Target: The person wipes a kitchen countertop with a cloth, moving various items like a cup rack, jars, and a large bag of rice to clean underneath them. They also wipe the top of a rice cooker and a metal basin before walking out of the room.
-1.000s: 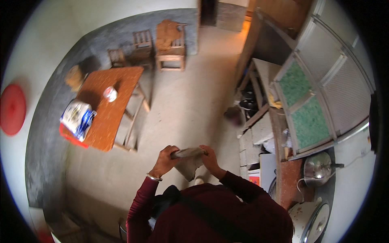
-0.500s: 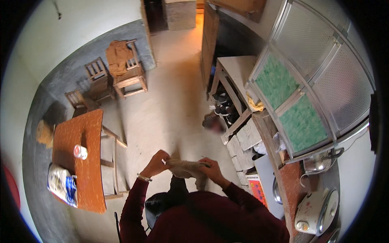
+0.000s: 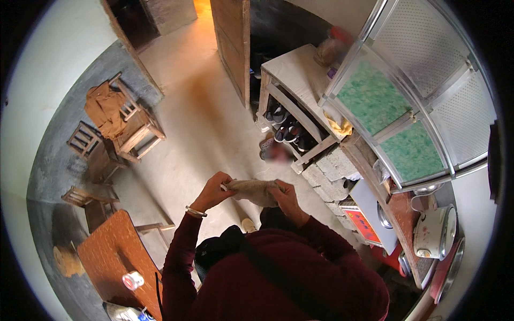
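A greyish-brown cloth (image 3: 252, 191) is stretched between my two hands in front of my body, its top edge nearly level. My left hand (image 3: 214, 190), with a bracelet at the wrist, pinches the cloth's left end. At the other end, my right hand (image 3: 288, 202) grips it with the fingers closed over the edge. What kind of cloth piece it is I cannot tell. Dark red sleeves (image 3: 179, 262) cover both my forearms.
An orange-brown table (image 3: 110, 251) bearing a white cup (image 3: 133, 280) stands at left, with wooden chairs (image 3: 140, 140) beyond. At right are a shoe rack (image 3: 300, 125) with several shoes, a green-panelled cabinet (image 3: 375, 99) and a rice cooker (image 3: 435, 232). A wooden door (image 3: 231, 48) stands ajar.
The view has turned right, so the table and chairs sit farther left. The cloth's hanging tail by my right hand has been gathered up, leaving a more compact strip. Both hands keep their hold.
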`<control>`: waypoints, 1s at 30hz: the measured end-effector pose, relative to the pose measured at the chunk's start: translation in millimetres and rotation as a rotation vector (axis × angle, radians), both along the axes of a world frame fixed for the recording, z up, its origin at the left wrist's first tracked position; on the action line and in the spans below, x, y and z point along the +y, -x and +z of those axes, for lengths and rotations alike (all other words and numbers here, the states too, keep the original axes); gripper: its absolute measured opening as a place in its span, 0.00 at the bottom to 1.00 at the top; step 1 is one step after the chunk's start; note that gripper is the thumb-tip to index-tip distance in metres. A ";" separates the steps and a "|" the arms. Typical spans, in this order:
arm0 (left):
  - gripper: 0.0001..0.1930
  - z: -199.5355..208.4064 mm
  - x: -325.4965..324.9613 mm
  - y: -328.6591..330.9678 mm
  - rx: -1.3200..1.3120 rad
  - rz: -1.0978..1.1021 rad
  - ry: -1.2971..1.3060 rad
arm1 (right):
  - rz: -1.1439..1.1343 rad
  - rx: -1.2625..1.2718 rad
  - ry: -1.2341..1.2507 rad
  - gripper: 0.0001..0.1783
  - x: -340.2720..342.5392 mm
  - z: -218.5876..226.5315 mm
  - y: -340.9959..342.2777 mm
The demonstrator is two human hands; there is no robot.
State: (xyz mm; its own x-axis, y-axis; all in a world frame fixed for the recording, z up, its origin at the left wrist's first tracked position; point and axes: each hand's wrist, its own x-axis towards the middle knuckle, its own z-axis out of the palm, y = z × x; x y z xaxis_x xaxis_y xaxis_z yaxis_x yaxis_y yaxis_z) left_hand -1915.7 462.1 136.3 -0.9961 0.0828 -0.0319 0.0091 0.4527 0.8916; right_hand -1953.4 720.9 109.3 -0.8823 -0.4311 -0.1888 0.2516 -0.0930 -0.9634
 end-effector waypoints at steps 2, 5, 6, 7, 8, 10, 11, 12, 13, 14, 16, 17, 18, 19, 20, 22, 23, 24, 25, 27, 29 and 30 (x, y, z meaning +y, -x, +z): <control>0.16 3.4 -12.3 30.8 -0.035 -0.030 -0.050 | -0.130 0.014 0.041 0.04 -19.0 16.8 29.5; 0.15 21.7 -26.5 88.6 -0.008 -0.098 -0.067 | -0.280 0.223 0.074 0.08 -36.1 15.3 86.8; 0.15 29.6 -30.0 113.4 0.016 -0.134 -0.041 | -0.410 0.358 0.044 0.07 -42.5 -0.1 113.3; 0.14 36.3 -35.7 135.4 0.035 -0.155 -0.013 | -0.368 0.465 -0.046 0.07 -34.5 -5.7 142.7; 0.14 38.4 -39.0 159.8 0.058 -0.134 -0.118 | -0.359 0.350 0.228 0.07 -39.8 11.6 163.1; 0.14 55.3 -45.9 207.4 0.085 -0.101 -0.301 | -0.564 0.402 -0.010 0.09 -47.1 37.8 215.9; 0.15 62.3 -54.1 231.9 0.106 -0.095 -0.274 | -0.698 0.430 -0.006 0.10 -44.9 42.5 250.4; 0.15 66.1 -60.7 254.8 0.113 -0.079 -0.257 | -0.846 0.465 0.003 0.11 -39.3 49.7 282.7; 0.15 64.9 -71.0 278.3 0.105 -0.063 -0.249 | -0.908 0.494 0.061 0.14 -19.8 32.3 323.8; 0.15 61.1 -83.1 296.7 0.090 -0.067 -0.205 | -1.008 0.576 0.171 0.26 -4.7 12.8 365.9; 0.15 54.6 -112.1 330.1 0.092 -0.065 -0.118 | -1.101 0.406 -0.142 0.21 30.0 3.3 440.3; 0.15 55.0 -125.2 342.8 0.055 -0.047 -0.121 | -0.962 0.544 -0.091 0.22 36.7 -2.8 464.7; 0.15 54.4 -137.3 351.3 0.008 -0.027 -0.123 | -1.047 0.632 -0.444 0.27 29.0 -6.7 475.5; 0.15 51.9 -148.8 359.5 -0.034 -0.005 -0.129 | -1.104 0.713 -0.809 0.34 16.3 -8.7 485.7; 0.15 48.0 -160.4 366.8 -0.065 0.007 -0.138 | -1.017 0.617 -0.983 0.38 10.0 -27.2 489.9; 0.15 34.8 -184.7 380.5 -0.126 0.034 -0.154 | -0.810 0.505 -1.311 0.43 -9.5 -59.3 491.6; 0.15 27.5 -197.8 386.7 -0.138 0.044 -0.151 | -0.702 0.474 -1.458 0.44 -25.9 -69.8 487.8; 0.15 19.8 -210.5 392.7 -0.151 0.052 -0.147 | -0.694 0.413 -1.521 0.43 -27.9 -81.5 487.9; 0.15 13.8 -222.7 397.5 -0.166 0.063 -0.142 | -0.679 0.350 -1.582 0.41 -28.2 -92.0 486.4; 0.16 6.7 -244.0 414.9 -0.167 0.056 -0.194 | -0.683 0.264 -1.669 0.38 -26.0 -104.1 487.9; 0.16 3.9 -269.9 431.2 -0.179 0.040 -0.283 | -0.710 0.226 -1.712 0.35 -34.1 -103.2 495.4; 0.16 3.7 -281.5 441.2 -0.167 0.054 -0.295 | -0.667 0.177 -1.700 0.31 -41.0 -103.2 502.6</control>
